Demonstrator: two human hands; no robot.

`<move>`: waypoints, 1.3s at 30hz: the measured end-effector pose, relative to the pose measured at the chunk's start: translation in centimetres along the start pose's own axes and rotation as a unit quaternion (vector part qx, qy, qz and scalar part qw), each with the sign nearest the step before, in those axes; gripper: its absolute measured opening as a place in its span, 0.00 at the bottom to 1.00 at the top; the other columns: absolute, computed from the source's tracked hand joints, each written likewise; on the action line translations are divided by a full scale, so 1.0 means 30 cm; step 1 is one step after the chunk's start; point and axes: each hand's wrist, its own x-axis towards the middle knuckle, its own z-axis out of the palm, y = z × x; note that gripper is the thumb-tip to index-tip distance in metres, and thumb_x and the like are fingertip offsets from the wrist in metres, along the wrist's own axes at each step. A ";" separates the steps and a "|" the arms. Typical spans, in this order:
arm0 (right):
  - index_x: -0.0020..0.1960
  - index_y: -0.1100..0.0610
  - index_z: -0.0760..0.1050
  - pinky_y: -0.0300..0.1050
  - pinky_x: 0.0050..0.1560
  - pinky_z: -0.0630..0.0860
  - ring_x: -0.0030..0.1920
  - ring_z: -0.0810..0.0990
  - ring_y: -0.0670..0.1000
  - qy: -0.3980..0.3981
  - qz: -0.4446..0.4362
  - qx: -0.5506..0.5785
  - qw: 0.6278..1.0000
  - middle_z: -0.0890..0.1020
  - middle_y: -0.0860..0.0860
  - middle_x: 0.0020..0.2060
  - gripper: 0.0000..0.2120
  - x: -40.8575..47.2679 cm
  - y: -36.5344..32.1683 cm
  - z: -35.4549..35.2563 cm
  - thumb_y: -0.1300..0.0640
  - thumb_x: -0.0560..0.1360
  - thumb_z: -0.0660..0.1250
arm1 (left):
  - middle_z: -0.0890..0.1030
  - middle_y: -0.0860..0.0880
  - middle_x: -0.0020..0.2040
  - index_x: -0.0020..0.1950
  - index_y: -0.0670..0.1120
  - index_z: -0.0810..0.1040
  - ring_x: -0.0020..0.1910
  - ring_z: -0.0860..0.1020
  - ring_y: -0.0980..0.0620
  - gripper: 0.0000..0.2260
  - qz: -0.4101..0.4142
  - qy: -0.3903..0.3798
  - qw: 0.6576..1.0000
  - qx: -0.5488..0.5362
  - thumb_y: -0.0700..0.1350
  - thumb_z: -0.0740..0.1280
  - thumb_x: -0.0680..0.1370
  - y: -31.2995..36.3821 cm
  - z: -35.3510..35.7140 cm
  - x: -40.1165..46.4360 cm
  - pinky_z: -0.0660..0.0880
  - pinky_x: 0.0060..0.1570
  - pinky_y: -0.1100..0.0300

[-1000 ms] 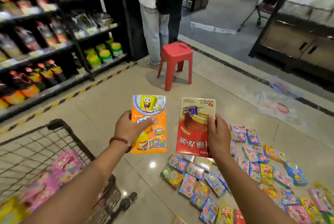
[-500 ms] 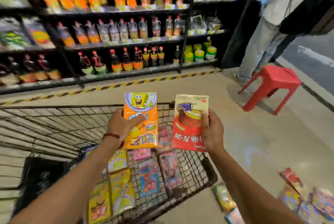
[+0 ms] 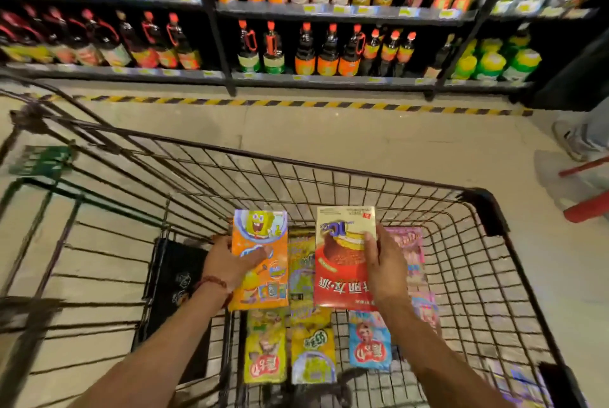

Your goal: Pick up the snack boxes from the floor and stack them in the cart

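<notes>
- Your left hand (image 3: pixel 230 264) grips an orange snack box (image 3: pixel 260 259) with curled fingers.
- Your right hand (image 3: pixel 385 267) grips a red snack box (image 3: pixel 339 262).
- Both hover over the wire cart (image 3: pixel 362 177).

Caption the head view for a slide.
Left hand holds an orange box, right hand a red box, over the cart.

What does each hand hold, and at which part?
Left hand grips the orange box by its left edge; right hand grips the red box by its right edge.
</notes>
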 end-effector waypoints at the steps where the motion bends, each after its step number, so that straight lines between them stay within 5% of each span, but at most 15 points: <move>1: 0.61 0.57 0.74 0.51 0.51 0.76 0.52 0.79 0.55 -0.006 0.009 -0.010 1.000 0.81 0.54 0.51 0.32 0.007 0.034 0.042 0.35 0.73 0.48 | 0.82 0.45 0.42 0.53 0.39 0.79 0.36 0.80 0.54 0.18 -0.009 -0.001 1.000 0.007 0.39 0.78 0.66 -0.046 0.001 0.030 0.73 0.27 0.71; 4: 0.60 0.60 0.75 0.47 0.53 0.73 0.54 0.78 0.57 -0.011 0.038 -0.021 0.999 0.81 0.56 0.53 0.30 0.029 0.117 0.147 0.39 0.75 0.51 | 0.82 0.45 0.45 0.53 0.42 0.79 0.43 0.82 0.48 0.21 -0.037 -0.001 0.999 0.014 0.41 0.81 0.63 -0.158 0.016 0.109 0.76 0.38 0.62; 7: 0.54 0.59 0.76 0.44 0.46 0.69 0.50 0.78 0.56 -0.023 0.048 -0.039 0.998 0.82 0.55 0.47 0.26 0.054 0.187 0.235 0.40 0.77 0.52 | 0.82 0.46 0.43 0.51 0.43 0.79 0.39 0.80 0.54 0.18 -0.056 0.002 0.998 0.015 0.43 0.80 0.65 -0.210 0.045 0.188 0.78 0.41 0.59; 10: 0.55 0.58 0.76 0.42 0.46 0.67 0.50 0.78 0.55 -0.045 0.060 -0.047 0.996 0.81 0.55 0.48 0.18 0.079 0.248 0.327 0.46 0.79 0.55 | 0.84 0.44 0.48 0.54 0.43 0.80 0.45 0.82 0.47 0.34 -0.063 0.027 0.998 0.012 0.58 0.79 0.53 -0.265 0.078 0.279 0.80 0.49 0.47; 15: 0.53 0.58 0.77 0.45 0.45 0.67 0.48 0.77 0.57 -0.041 0.061 -0.064 0.995 0.81 0.56 0.45 0.20 0.103 0.304 0.454 0.46 0.77 0.53 | 0.82 0.45 0.49 0.57 0.40 0.78 0.48 0.79 0.51 0.27 -0.054 0.044 0.997 0.028 0.44 0.82 0.61 -0.331 0.139 0.348 0.74 0.49 0.59; 20: 0.58 0.64 0.72 0.47 0.45 0.61 0.51 0.74 0.61 -0.037 0.099 -0.144 0.984 0.77 0.62 0.49 0.14 0.102 0.301 0.491 0.54 0.80 0.58 | 0.83 0.47 0.48 0.57 0.44 0.78 0.44 0.81 0.51 0.31 -0.069 0.062 0.994 0.055 0.55 0.78 0.57 -0.372 0.164 0.359 0.76 0.40 0.64; 24: 0.51 0.67 0.73 0.54 0.46 0.69 0.48 0.74 0.65 -0.038 0.119 -0.256 0.959 0.76 0.65 0.46 0.11 0.102 0.284 0.504 0.58 0.79 0.60 | 0.80 0.49 0.44 0.48 0.46 0.76 0.43 0.78 0.50 0.19 -0.069 0.112 0.983 0.126 0.51 0.79 0.65 -0.366 0.164 0.346 0.72 0.42 0.61; 26: 0.48 0.68 0.74 0.54 0.42 0.71 0.45 0.75 0.65 -0.035 0.111 -0.288 0.950 0.76 0.65 0.43 0.10 0.103 0.273 0.503 0.59 0.77 0.64 | 0.80 0.47 0.44 0.44 0.43 0.76 0.47 0.78 0.47 0.20 -0.043 0.122 0.973 0.191 0.56 0.77 0.64 -0.371 0.164 0.346 0.76 0.46 0.54; 32: 0.63 0.62 0.68 0.50 0.50 0.70 0.58 0.71 0.59 -0.089 0.121 -0.333 0.931 0.72 0.59 0.57 0.20 0.109 0.230 0.432 0.49 0.81 0.52 | 0.79 0.44 0.49 0.51 0.42 0.77 0.52 0.76 0.44 0.22 -0.003 0.125 0.953 0.277 0.54 0.77 0.65 -0.319 0.159 0.324 0.73 0.51 0.55; 39: 0.62 0.58 0.70 0.48 0.49 0.72 0.60 0.71 0.56 -0.079 0.074 -0.375 0.921 0.73 0.55 0.60 0.19 0.055 0.137 0.228 0.46 0.80 0.54 | 0.79 0.44 0.55 0.59 0.43 0.77 0.56 0.76 0.44 0.21 0.131 0.046 0.918 0.371 0.49 0.75 0.69 -0.114 0.122 0.207 0.73 0.55 0.54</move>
